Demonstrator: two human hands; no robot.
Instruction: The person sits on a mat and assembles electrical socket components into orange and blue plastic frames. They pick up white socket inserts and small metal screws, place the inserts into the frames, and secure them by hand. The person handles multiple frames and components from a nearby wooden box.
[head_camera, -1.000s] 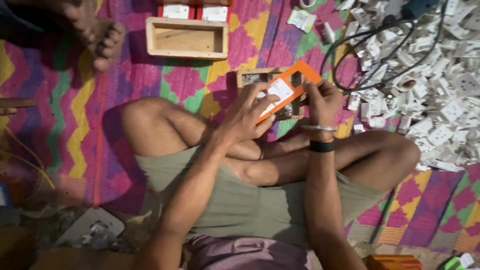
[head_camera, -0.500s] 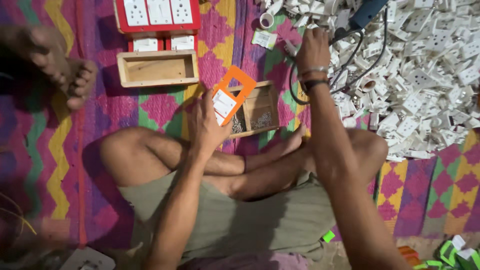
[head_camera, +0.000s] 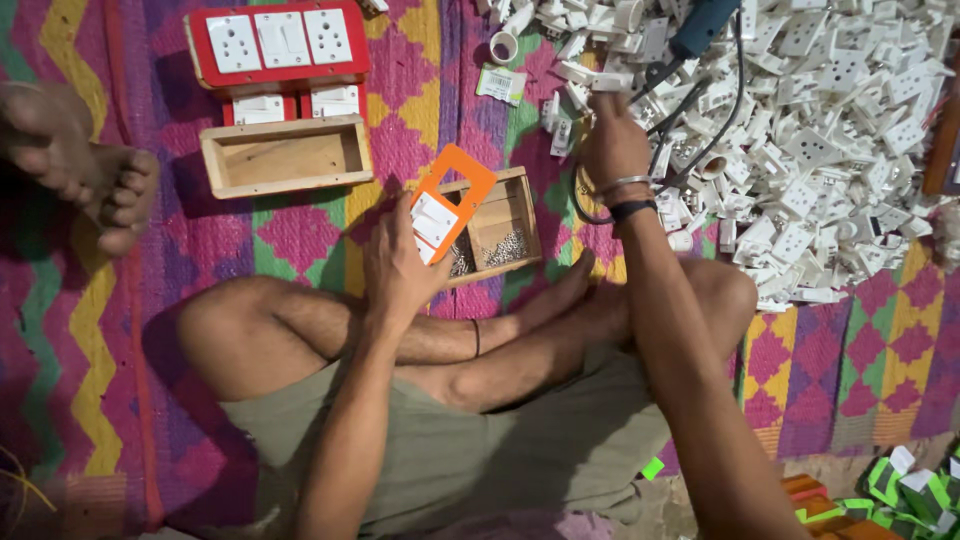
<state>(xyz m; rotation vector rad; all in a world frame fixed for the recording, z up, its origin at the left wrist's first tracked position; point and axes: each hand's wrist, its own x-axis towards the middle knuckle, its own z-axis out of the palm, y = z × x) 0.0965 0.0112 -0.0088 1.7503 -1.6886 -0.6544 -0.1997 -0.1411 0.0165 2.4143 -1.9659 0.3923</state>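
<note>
- Small white label w/ dark bars (head_camera: 501, 84) lying flat on the mat near top centre, just beside a short white tube end (head_camera: 503, 47).
- Green-and-white cartons (head_camera: 915, 490) sitting bottom right, next to an orange box edge (head_camera: 822, 500).
- Woven mat (head_camera: 80, 330) covering the floor: zigzag & diamond bands in purple, pink, yellow, green; bare ground showing at bottom right.
- Left hand (head_camera: 400, 265) gripping an orange plastic frame (head_camera: 450, 200), fingers closed round its lower end; a white switch plate (head_camera: 432, 220) sitting in the frame. Frame is being held tilted over an open wooden box (head_camera: 500, 225) w/ small metal screws (head_camera: 505, 247) inside.
- Right hand (head_camera: 612, 145) reaching into the pile of white plastic switch parts (head_camera: 830, 130), fingers pinching a small white part (head_camera: 608, 84); metal bangle & dark band on the wrist.
- Blue tool (head_camera: 700, 25) w/ black cable (head_camera: 690, 110) lying across the pile.
- Empty wooden box (head_camera: 285, 155) upper left; behind it a red board (head_camera: 278, 42) w/ white sockets & switches.
- Another person's bare foot (head_camera: 85, 150) resting at left edge.
- Person sitting cross-legged, olive shorts.
</note>
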